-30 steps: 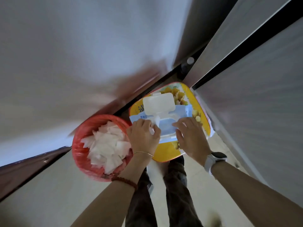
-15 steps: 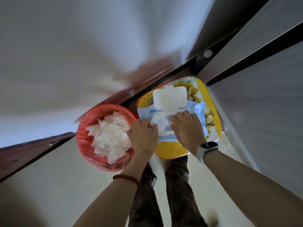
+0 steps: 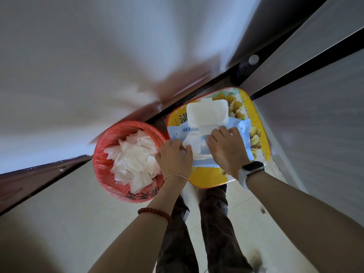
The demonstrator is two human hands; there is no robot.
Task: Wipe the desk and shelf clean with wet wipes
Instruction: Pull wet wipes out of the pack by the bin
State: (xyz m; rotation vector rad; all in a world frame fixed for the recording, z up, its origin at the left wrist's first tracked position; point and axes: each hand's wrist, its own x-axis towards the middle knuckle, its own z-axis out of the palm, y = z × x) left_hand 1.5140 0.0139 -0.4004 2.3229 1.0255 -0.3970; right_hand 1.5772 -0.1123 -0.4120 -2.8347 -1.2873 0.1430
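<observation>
A blue wet wipes pack [image 3: 241, 131] lies flat on a yellow flowered stool [image 3: 257, 123], its white flip lid [image 3: 206, 112] standing open. My left hand [image 3: 174, 157] is at the pack's left end and pinches a white wipe [image 3: 188, 141] that comes out of the opening. My right hand [image 3: 226, 148] lies on top of the pack and presses it down, fingertips at the opening's right side. The opening itself is mostly hidden by both hands.
A red bin [image 3: 110, 134] holding several used wipes [image 3: 134, 156] stands on the pale tiled floor [image 3: 78, 213], touching the stool's left side. Grey cabinet panels [image 3: 315, 115] rise close on the right. My legs [image 3: 212, 223] are below the stool.
My right hand has slid left over the pack to the opening. My left hand has drawn the wipe out leftward and lower. The view has shifted slightly.
</observation>
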